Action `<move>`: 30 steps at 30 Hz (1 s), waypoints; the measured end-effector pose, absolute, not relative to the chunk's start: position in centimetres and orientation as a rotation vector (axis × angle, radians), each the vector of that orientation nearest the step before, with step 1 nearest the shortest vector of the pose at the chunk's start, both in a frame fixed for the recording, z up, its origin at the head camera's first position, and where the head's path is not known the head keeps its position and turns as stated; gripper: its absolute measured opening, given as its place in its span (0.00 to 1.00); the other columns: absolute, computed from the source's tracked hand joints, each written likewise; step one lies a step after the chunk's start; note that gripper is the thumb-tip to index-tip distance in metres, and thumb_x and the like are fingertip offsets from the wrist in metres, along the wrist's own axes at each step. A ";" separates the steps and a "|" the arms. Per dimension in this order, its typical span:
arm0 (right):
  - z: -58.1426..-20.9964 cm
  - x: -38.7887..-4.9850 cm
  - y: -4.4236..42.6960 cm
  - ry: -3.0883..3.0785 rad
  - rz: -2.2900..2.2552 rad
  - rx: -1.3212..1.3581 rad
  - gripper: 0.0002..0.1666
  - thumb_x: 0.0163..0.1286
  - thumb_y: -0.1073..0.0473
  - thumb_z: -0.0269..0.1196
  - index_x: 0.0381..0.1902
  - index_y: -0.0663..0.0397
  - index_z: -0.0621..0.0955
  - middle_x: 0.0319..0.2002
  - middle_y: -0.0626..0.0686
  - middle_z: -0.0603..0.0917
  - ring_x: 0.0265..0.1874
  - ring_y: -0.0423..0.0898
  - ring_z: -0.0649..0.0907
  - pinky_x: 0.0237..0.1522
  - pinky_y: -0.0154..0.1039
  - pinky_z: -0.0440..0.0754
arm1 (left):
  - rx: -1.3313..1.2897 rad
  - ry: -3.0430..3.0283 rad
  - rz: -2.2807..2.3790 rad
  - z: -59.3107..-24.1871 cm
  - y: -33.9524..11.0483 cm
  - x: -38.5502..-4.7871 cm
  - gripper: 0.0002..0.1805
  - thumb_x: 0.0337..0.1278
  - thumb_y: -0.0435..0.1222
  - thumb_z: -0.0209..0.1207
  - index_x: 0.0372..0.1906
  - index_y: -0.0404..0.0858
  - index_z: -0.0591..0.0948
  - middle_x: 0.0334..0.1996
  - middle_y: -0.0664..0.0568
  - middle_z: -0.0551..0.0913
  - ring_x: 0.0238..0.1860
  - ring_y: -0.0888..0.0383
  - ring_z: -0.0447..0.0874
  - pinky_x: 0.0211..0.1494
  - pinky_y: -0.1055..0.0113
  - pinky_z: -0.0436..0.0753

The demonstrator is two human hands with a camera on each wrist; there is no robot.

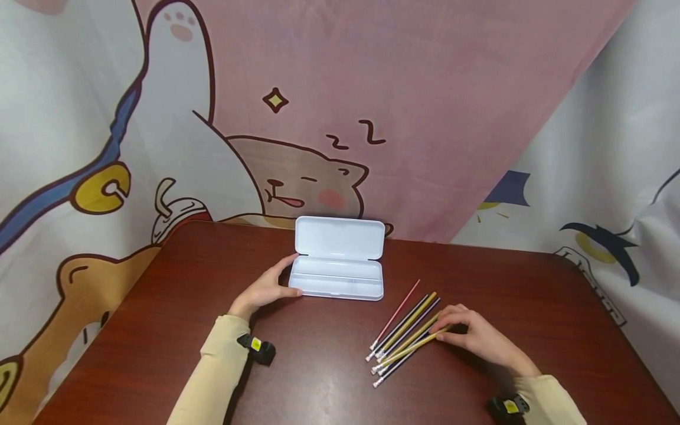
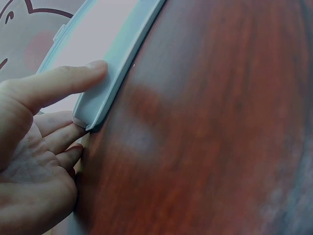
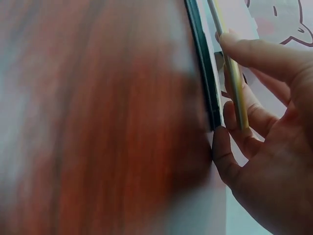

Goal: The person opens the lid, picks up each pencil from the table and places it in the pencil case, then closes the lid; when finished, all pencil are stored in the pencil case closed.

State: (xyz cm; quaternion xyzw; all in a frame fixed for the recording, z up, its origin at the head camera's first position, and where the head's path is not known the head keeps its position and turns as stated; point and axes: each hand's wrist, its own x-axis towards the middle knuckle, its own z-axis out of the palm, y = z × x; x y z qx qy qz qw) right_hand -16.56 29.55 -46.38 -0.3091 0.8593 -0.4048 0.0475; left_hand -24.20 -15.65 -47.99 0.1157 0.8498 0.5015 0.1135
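A light-blue pencil case [image 1: 340, 237] stands with its lid raised at the back middle of the table, and no pencils show in its tray. My left hand [image 1: 268, 289] holds its left end, thumb on the front corner and fingers around the side, as the left wrist view shows of the case [image 2: 112, 63] too. To the right, my right hand [image 1: 473, 333] pinches a yellow pencil [image 1: 409, 350] near its far end between thumb and fingers. Beneath and beside it lie several yellow and dark pencils. A dark pencil [image 3: 204, 68] runs next to the held one in the right wrist view.
A thin red pencil [image 1: 395, 313] lies at the left side of the pencil group, white eraser ends towards me. The dark red wooden table [image 1: 319, 366] meets a cartoon-printed cloth [image 1: 425, 118] at its back edge. Both wrists carry small black cameras.
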 end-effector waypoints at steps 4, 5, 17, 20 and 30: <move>-46.3 -16.8 28.9 2.608 -1.265 -0.890 0.06 0.62 0.60 0.68 0.38 0.44 0.87 0.37 0.42 0.82 0.40 0.41 0.75 0.41 0.38 0.72 | 0.343 2.492 1.475 -48.0 -15.7 -24.3 0.50 0.43 0.34 0.71 0.74 0.39 0.58 0.71 0.40 0.59 0.70 0.45 0.55 0.69 0.44 0.53; -46.3 -16.9 28.7 2.603 -1.281 -0.875 0.06 0.62 0.60 0.69 0.38 0.44 0.87 0.37 0.42 0.83 0.40 0.41 0.75 0.41 0.38 0.71 | 0.346 2.491 1.476 -48.0 -15.7 -24.3 0.50 0.43 0.34 0.71 0.74 0.39 0.58 0.71 0.40 0.59 0.70 0.45 0.55 0.69 0.44 0.53; -46.2 -17.8 26.4 2.565 -1.400 -0.907 0.07 0.63 0.64 0.67 0.39 0.49 0.87 0.36 0.46 0.83 0.39 0.43 0.75 0.39 0.39 0.72 | 0.346 2.481 1.478 -47.8 -15.6 -24.2 0.50 0.43 0.34 0.71 0.74 0.37 0.58 0.71 0.38 0.59 0.70 0.44 0.53 0.69 0.43 0.52; -46.2 -18.2 25.9 2.588 -1.382 -0.830 0.07 0.63 0.62 0.67 0.39 0.47 0.87 0.37 0.45 0.82 0.40 0.43 0.75 0.40 0.40 0.73 | 0.350 2.483 1.484 -47.8 -15.6 -24.1 0.50 0.43 0.34 0.71 0.74 0.37 0.58 0.71 0.38 0.59 0.70 0.43 0.54 0.69 0.43 0.52; -46.4 -20.0 23.1 2.733 -1.453 -0.669 0.08 0.62 0.62 0.69 0.39 0.48 0.88 0.37 0.44 0.83 0.44 0.47 0.76 0.46 0.48 0.71 | 0.351 2.489 1.478 -47.8 -15.6 -24.1 0.50 0.43 0.34 0.71 0.74 0.37 0.58 0.71 0.38 0.59 0.70 0.43 0.54 0.69 0.43 0.52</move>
